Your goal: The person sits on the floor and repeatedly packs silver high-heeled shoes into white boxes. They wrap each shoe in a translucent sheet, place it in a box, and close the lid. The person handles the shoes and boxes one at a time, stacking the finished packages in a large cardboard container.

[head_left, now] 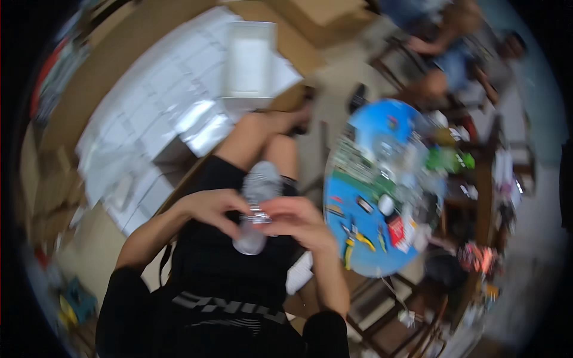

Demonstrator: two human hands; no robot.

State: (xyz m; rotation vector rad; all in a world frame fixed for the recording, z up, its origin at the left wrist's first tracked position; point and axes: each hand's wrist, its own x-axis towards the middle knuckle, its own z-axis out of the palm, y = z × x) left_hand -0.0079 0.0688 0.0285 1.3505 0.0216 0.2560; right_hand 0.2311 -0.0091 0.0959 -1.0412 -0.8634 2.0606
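Hands, both bare, meet over the lap of a seated person in black shorts and a black shirt.

Left hand (210, 209): fingers curled round the near side of a clear plastic bottle (258, 206), clamped on it at the middle.
Bottle: held between the two hands above the thighs, not resting on any surface; it looks crumpled or ribbed, with a shiny band where the fingers pinch. Blur hides whether a cap is on.
Right hand (296, 222): closed on the same bottle from the other side, fingertips at the shiny band.

Step in hand, as judged: working at the band or wrap round the bottle's middle, both hands gripping. The next move would call for one hand to hold the body firm while the other pulls or twists.

White boxes (155, 125): stacked on the floor, well left of the hands.
Round blue worktop (373, 253): right of the hands, crowded; yellow-handled pliers (356, 238) near its near-left edge, green items (444, 160) toward its far-right edge.
Other people: seated beyond the worktop's far edge.
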